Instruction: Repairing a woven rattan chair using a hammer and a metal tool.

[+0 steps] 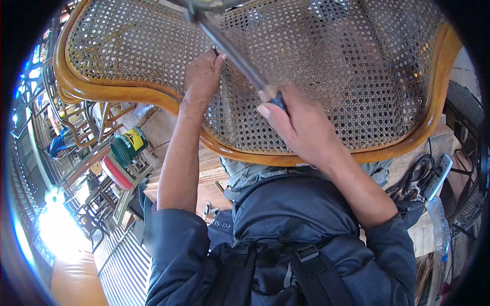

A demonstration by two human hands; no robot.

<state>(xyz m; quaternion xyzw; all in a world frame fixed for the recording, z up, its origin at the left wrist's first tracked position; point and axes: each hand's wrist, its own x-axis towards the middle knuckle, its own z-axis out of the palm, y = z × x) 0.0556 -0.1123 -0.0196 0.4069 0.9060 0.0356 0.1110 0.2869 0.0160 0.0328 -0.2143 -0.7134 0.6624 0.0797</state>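
Observation:
A curved wooden frame (235, 149) filled with woven cane webbing (352, 76) lies across my lap. Over the webbing, my right hand (309, 125) is wrapped round a hammer (232, 48) with a long metal shaft; its head is up near the top edge, slightly blurred. My left hand (203, 76) rests on the cane to the left of the hammer. Its fingers are closed on a small metal rod (215, 51) whose shiny end sticks up from the fingertips. The rod's lower end is hidden by the hand.
To the left stand a green bucket (127, 148) with a yellow label, a red-padded seat (116, 173) and several chair frames. At the right, a white power strip (439, 176) lies beside tangled dark cables (412, 176). A clear plastic bag (438, 224) hangs below it.

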